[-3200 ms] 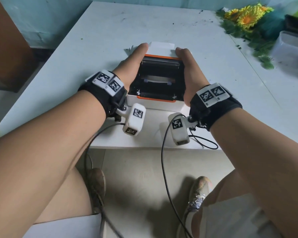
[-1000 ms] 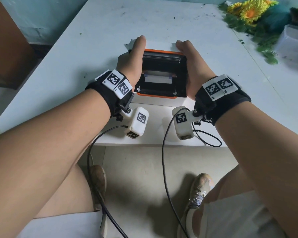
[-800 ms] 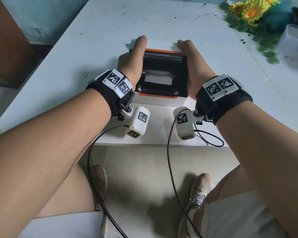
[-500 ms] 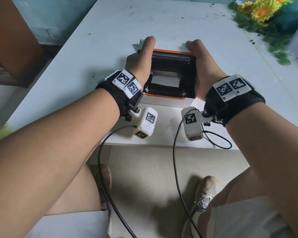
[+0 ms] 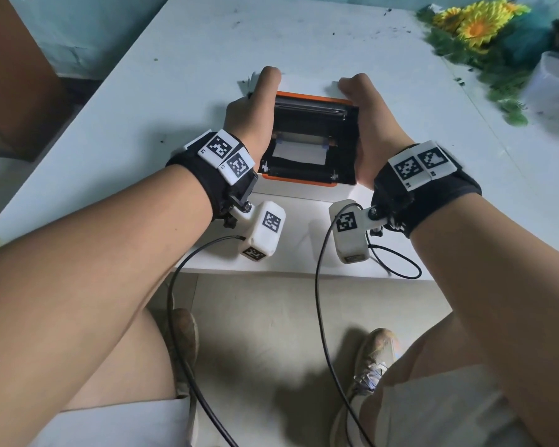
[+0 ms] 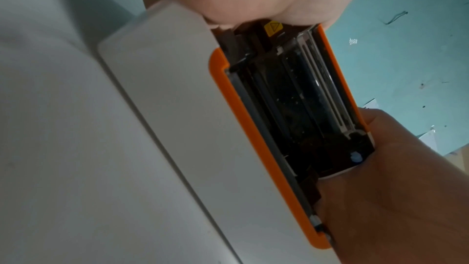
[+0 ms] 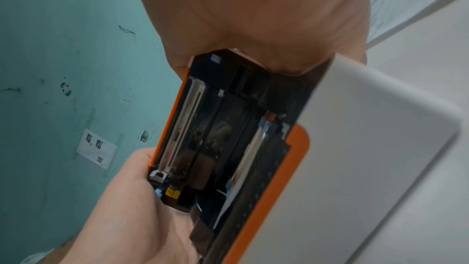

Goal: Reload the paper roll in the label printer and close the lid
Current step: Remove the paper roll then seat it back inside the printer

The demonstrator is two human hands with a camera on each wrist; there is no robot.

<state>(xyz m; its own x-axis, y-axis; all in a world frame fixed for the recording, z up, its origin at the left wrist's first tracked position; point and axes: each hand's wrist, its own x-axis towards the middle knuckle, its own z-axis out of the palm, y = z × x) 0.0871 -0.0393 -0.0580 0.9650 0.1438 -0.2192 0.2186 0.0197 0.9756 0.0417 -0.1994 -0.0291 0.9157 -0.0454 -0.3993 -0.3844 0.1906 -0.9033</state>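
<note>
A white label printer (image 5: 307, 191) with orange trim stands near the table's front edge, its lid (image 5: 313, 104) partly raised. Inside, the white paper roll (image 5: 297, 153) lies in the black bay. My left hand (image 5: 255, 114) grips the lid's left side and my right hand (image 5: 368, 124) grips its right side, thumbs along the edges; the other fingers are hidden behind. The left wrist view shows the printer body (image 6: 177, 127) and the orange-rimmed lid (image 6: 340, 79) a narrow wedge apart. In the right wrist view the paper roll (image 7: 251, 148) shows inside that gap.
The white table (image 5: 142, 108) ends just in front of the printer. A white sheet (image 5: 307, 82) lies behind the printer. Artificial sunflowers (image 5: 475, 27) and a clear plastic tub (image 5: 552, 82) sit at the back right. Camera cables hang below my wrists.
Both hands have kept their hold on the lid's sides. The lid has tipped slightly, and more of the white roll shows inside. The head view has shifted a little.
</note>
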